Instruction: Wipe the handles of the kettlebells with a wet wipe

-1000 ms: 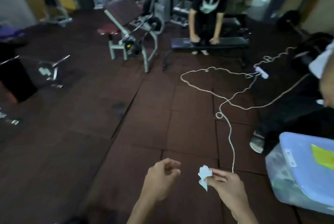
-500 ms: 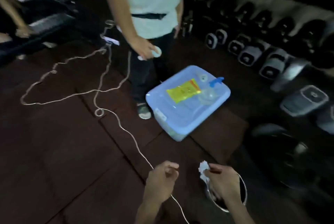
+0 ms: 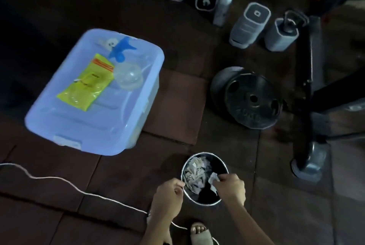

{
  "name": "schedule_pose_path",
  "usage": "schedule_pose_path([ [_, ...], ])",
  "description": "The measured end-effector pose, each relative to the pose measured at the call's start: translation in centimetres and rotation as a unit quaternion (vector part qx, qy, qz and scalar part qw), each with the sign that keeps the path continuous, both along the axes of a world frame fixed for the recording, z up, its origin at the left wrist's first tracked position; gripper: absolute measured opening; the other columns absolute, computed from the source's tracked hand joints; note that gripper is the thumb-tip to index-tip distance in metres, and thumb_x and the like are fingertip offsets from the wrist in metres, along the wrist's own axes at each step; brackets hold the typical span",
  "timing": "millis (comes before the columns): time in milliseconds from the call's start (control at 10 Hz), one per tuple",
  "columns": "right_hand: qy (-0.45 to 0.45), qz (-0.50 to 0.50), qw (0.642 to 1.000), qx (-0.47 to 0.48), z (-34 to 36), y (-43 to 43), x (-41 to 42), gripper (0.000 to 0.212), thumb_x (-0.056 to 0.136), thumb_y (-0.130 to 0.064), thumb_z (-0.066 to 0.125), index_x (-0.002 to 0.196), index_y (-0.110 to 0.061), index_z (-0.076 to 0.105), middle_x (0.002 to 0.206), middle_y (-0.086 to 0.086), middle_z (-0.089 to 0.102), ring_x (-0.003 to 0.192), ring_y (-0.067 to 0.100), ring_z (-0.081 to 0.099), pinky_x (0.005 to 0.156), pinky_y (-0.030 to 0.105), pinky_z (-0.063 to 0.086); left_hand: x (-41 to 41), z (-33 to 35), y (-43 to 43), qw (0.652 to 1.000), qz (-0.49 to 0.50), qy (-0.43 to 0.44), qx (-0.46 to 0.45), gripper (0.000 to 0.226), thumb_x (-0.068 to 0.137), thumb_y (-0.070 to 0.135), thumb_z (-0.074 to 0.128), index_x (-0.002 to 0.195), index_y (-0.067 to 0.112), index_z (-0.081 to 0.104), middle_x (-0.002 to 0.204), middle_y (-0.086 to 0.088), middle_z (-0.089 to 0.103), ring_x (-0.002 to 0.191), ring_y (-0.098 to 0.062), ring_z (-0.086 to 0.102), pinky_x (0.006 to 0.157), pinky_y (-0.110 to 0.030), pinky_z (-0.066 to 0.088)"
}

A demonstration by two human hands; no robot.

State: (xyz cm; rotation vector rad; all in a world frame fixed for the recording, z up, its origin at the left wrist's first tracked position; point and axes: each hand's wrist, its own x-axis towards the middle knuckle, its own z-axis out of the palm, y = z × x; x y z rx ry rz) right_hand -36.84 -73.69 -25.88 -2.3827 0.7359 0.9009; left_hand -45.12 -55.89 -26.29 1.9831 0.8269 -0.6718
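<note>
Right hand point(image 3: 230, 187): fingers pinch the crumpled wet wipe point(image 3: 213, 180) directly over the bin point(image 3: 206, 153), inside its right rim. Left hand point(image 3: 169, 191) curled at bin's left rim; grip unclear. Kettlebells point(image 3: 249, 23) stand well beyond bin, far-right; right hand nearer.

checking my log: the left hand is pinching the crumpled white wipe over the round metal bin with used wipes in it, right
Wrong hand. The head view shows the right hand pinching the crumpled white wipe over the round metal bin with used wipes in it.
</note>
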Motion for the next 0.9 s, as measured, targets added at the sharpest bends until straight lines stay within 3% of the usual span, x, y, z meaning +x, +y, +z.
schedule_pose_path([
  [200, 0.030, -0.055, 0.998, -0.018, -8.6, -0.6, 0.5, 0.028, 0.084, -0.043, 0.072, 0.108, -0.032, 0.079, 0.097, 0.003, 0.075, 0.090, 0.028, 0.071, 0.073, 0.032, 0.057, 2.6, -7.5, -2.6, 0.997, -0.081, 0.010, 0.009, 0.021, 0.096, 0.024, 0.062, 0.100, 0.042, 0.072, 0.097, 0.024, 0.071, 0.092, 0.002, 0.067, 0.081, -0.025, 0.055],
  [300, 0.032, -0.045, 0.998, -0.019, -11.9, -1.0, 0.8, 0.029, 0.088, -0.040, 0.070, 0.114, -0.030, 0.077, 0.107, 0.006, 0.075, 0.100, 0.030, 0.071, 0.076, 0.032, 0.053, 3.8, -11.0, -3.9, 0.994, -0.110, 0.012, 0.016, 0.019, 0.096, 0.026, 0.064, 0.101, 0.042, 0.071, 0.095, 0.025, 0.066, 0.088, 0.001, 0.065, 0.074, -0.020, 0.050],
  [500, 0.062, -0.028, 0.998, -0.018, -17.5, -2.6, 0.2, 0.041, 0.087, -0.024, 0.069, 0.128, -0.032, 0.070, 0.121, 0.003, 0.072, 0.112, 0.028, 0.068, 0.087, 0.034, 0.054, 4.8, -15.8, -5.8, 0.990, -0.131, 0.038, 0.027, 0.018, 0.095, 0.028, 0.064, 0.105, 0.041, 0.071, 0.103, 0.023, 0.071, 0.093, -0.003, 0.068, 0.083, -0.030, 0.056],
  [700, 0.085, -0.014, 0.996, -0.001, -18.8, -3.1, -1.7, 0.040, 0.084, -0.025, 0.067, 0.124, -0.032, 0.071, 0.116, 0.005, 0.072, 0.108, 0.029, 0.069, 0.078, 0.030, 0.050, 3.7, -16.3, -7.2, 0.987, -0.142, 0.052, 0.047, 0.019, 0.095, 0.028, 0.062, 0.105, 0.041, 0.071, 0.108, 0.022, 0.071, 0.099, -0.005, 0.069, 0.084, -0.031, 0.057],
  [900, 0.082, 0.022, 0.996, 0.037, -15.1, -3.7, -3.1, 0.039, 0.083, -0.024, 0.057, 0.117, -0.032, 0.073, 0.108, 0.003, 0.074, 0.100, 0.028, 0.070, 0.077, 0.033, 0.055, 3.0, -11.6, -7.9, 0.989, -0.129, 0.046, 0.062, 0.022, 0.095, 0.024, 0.061, 0.096, 0.044, 0.070, 0.096, 0.023, 0.066, 0.095, -0.004, 0.068, 0.075, -0.024, 0.051],
])
